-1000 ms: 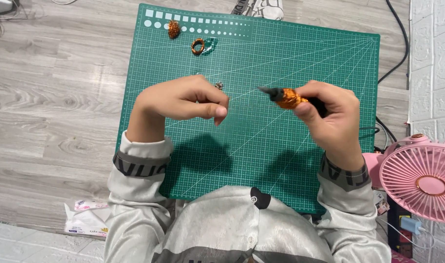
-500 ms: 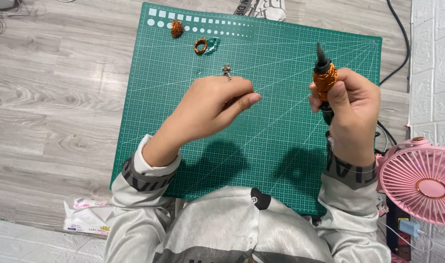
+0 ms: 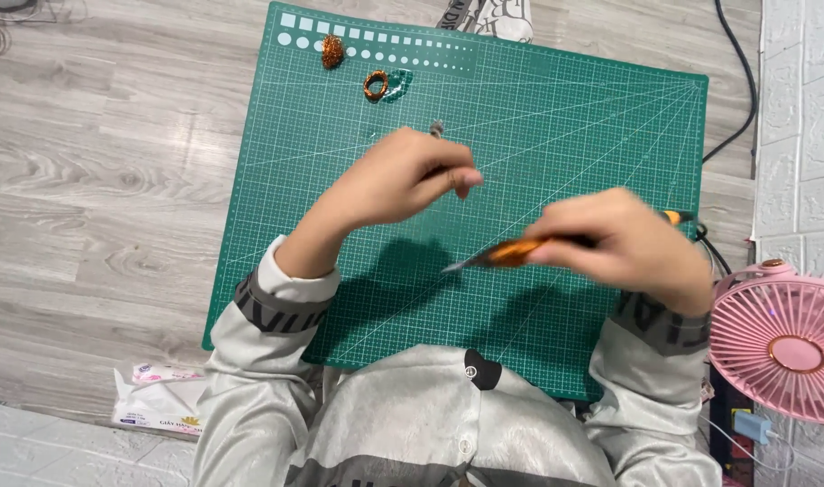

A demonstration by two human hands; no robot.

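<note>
Over the green cutting mat (image 3: 565, 117), the right hand (image 3: 624, 248) is closed around an orange-gripped pointed tool (image 3: 511, 253), tip aimed toward nine o'clock; it looks light, stiff and sharp, best held by the grip; the left hand (image 3: 403, 180), at ten o'clock from it, pinches a tiny metal piece (image 3: 437, 129), probably slippery.

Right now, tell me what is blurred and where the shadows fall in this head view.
Head view: the right hand and its orange-gripped tool are smeared by motion blur; the left hand is a little soft; the green cutting mat is sharp, with soft shadows under both forearms; no strong glare.
</note>
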